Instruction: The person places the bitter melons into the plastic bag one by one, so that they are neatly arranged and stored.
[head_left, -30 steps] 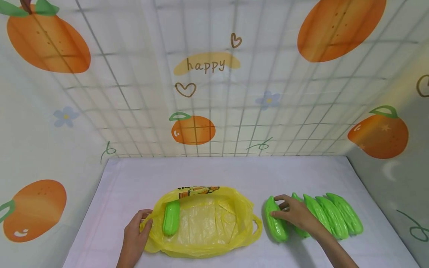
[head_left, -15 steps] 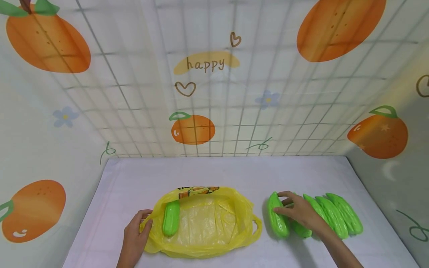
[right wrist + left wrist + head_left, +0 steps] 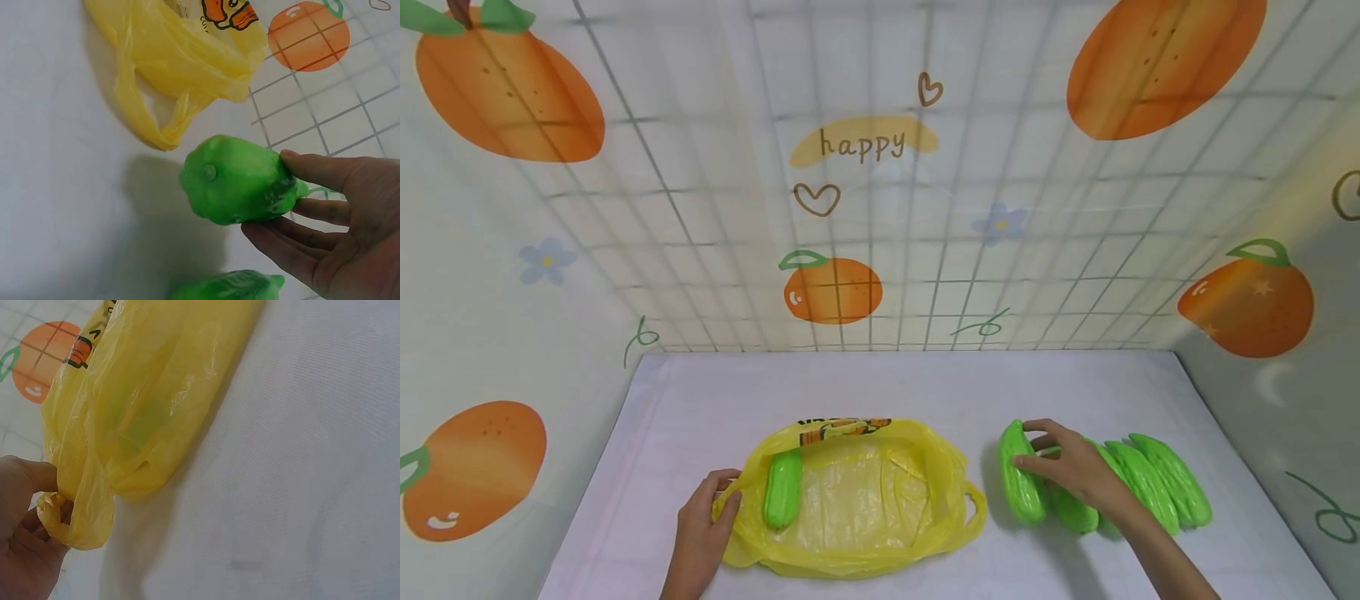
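Note:
A yellow plastic bag (image 3: 880, 554) lies with its mouth spread wide, and one green bitter melon (image 3: 783, 492) rests inside it at the left. My left hand (image 3: 703, 512) grips the bag's left handle (image 3: 87, 528) between thumb and fingers. To the right of the bag, my right hand (image 3: 1071, 467) pinches a glossy, ridged bitter melon (image 3: 1021, 487) by its upper part. In the right wrist view this held bitter melon (image 3: 231, 181) shows its blunt end, raised over its shadow, with the thumb on one side and fingers on the other.
Several more bitter melons (image 3: 1168, 479) lie side by side at the right, partly behind my right hand and forearm. The bag's right handle loop (image 3: 976, 508) faces them. A white cloth (image 3: 910, 383) covers the table, with a printed curtain (image 3: 880, 233) behind.
My right hand has raised the bitter melon and shifted it slightly back and to the right. The left hand and the bag have stayed in place.

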The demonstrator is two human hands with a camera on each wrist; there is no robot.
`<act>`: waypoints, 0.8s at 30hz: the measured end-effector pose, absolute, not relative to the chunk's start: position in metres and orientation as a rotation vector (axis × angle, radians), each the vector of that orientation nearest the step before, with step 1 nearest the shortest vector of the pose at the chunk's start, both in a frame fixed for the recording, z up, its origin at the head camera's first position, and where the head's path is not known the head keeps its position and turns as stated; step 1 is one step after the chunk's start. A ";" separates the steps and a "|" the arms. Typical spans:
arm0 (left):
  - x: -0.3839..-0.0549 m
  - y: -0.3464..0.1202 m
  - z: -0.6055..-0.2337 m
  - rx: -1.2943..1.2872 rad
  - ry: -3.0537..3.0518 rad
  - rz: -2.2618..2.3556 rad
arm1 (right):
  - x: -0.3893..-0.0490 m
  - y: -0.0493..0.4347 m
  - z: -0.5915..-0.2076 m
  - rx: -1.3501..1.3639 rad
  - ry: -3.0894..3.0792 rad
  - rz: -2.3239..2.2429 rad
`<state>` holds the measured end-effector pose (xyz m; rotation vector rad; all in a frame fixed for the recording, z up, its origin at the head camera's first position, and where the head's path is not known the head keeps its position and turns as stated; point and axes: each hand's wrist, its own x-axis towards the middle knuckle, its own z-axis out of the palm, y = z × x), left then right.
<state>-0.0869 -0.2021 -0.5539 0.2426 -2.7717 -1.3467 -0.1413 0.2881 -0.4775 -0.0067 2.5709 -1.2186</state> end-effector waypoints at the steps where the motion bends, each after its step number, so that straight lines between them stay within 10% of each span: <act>1: -0.087 -0.202 -0.553 0.245 -2.776 -1.350 | -0.142 0.287 -0.476 -0.006 2.571 -1.221; 24: -0.087 -0.203 -0.551 0.262 -2.794 -1.387 | -0.148 0.255 -0.455 0.002 2.478 -1.385</act>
